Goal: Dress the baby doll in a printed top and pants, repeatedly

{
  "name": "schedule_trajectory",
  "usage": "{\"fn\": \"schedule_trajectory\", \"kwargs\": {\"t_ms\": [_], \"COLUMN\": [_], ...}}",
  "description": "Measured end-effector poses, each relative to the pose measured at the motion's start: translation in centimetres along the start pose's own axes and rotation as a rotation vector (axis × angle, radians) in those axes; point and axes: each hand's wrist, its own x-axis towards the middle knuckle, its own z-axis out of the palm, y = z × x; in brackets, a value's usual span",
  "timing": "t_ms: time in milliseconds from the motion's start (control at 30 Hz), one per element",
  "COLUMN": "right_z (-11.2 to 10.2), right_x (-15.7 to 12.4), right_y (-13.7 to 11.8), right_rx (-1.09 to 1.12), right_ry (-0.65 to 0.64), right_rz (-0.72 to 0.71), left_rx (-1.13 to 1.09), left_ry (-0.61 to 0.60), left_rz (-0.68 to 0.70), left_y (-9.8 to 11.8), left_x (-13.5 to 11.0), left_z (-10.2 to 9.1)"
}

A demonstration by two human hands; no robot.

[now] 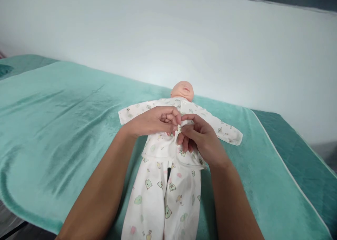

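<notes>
A baby doll [182, 89] lies on its back on a teal blanket [65, 120], head away from me. It wears a white printed shirt [158, 147] and matching trousers [160, 201]. My left hand [152, 120] pinches the shirt's left front edge at the chest. My right hand [200, 138] pinches the right front edge beside a small white button [179, 129]. The fingertips of both hands meet at the button. Both shirt sleeves lie spread out to the sides.
The blanket covers a wide flat surface that ends at a white wall [210, 40] behind the doll. A darker teal strip [302, 155] runs along the right side. The blanket's near edge [15, 205] curves at the lower left.
</notes>
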Motion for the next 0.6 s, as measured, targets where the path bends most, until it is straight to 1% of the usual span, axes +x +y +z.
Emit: {"fn": "schedule_trajectory", "kwargs": {"t_ms": [267,467,600], "right_z": [0.11,0.17,0.18], "right_x": [-0.05,-0.07,0.00], "right_y": [-0.03,-0.09,-0.02], "right_rx": [0.017,0.013,0.011], "right_ry": [0.007,0.017,0.022], "right_rz": [0.000,0.007,-0.001], "left_rx": [-0.005,0.016,0.037], "left_ry": [-0.010,0.008,0.046], "left_rz": [0.000,-0.007,-0.012], "left_y": [0.08,0.18,0.07], "left_x": [0.00,-0.03,0.02], "left_z": [0.00,0.00,-0.11]}}
